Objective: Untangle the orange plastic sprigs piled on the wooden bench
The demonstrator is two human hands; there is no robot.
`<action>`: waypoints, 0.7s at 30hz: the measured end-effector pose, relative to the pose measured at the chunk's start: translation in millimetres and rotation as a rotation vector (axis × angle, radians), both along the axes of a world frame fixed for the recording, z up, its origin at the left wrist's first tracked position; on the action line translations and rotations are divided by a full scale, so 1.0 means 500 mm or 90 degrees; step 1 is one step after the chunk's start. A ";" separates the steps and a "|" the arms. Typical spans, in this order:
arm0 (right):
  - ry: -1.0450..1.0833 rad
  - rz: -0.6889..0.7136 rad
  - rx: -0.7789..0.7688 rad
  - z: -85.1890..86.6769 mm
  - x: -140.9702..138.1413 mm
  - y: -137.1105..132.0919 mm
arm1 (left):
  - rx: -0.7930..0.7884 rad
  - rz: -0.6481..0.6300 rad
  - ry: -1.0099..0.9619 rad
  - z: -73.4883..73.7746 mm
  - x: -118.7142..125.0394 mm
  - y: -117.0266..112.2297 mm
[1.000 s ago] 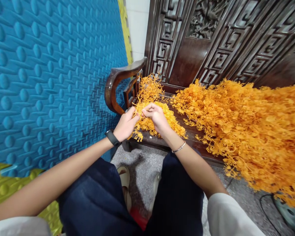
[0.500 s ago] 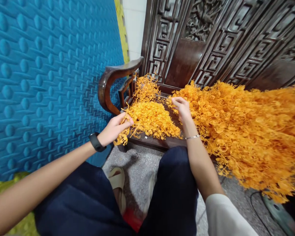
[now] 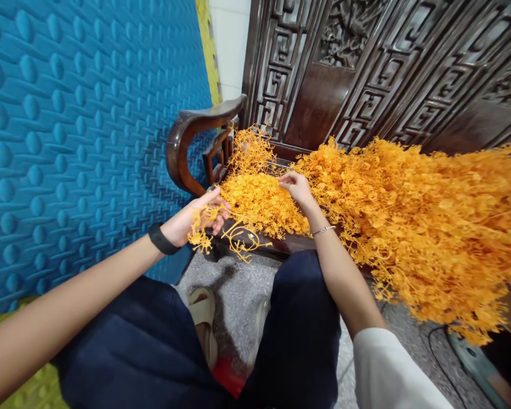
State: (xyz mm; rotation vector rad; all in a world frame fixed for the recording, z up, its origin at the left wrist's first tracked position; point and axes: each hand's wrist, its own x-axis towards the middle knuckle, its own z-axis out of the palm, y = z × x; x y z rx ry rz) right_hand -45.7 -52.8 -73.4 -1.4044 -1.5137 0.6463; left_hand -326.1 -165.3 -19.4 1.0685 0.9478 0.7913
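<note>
My left hand (image 3: 200, 218) is palm up with its fingers spread, at the near left corner of the bench seat. Thin orange plastic sprigs (image 3: 202, 241) lie across its palm, and a few looping stems trail off its fingers over the seat edge. My right hand (image 3: 297, 186) is closed, thumb and fingertips pinched together. It hovers by the right side of a small heap of orange sprigs (image 3: 264, 204); what it pinches, if anything, I cannot make out.
A much larger orange mass (image 3: 430, 227) covers the bench to the right. A curved wooden armrest (image 3: 176, 147) stands at left, a carved backrest (image 3: 319, 105) behind. Blue foam matting (image 3: 68, 142) rises at left. A cable (image 3: 436, 358) lies on the floor.
My left hand has opened and turned palm up, the sprigs now loose across it. My right hand has moved left, toward the small heap.
</note>
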 end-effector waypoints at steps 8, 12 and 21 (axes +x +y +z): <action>-0.028 -0.099 0.040 0.006 0.005 -0.007 | -0.015 -0.021 -0.102 0.009 -0.012 -0.002; 0.057 -0.015 0.118 0.042 -0.037 -0.043 | -0.039 0.005 -0.125 0.009 -0.011 0.003; 0.107 0.375 0.072 0.122 -0.202 -0.201 | -0.104 0.009 -0.116 -0.009 0.000 0.015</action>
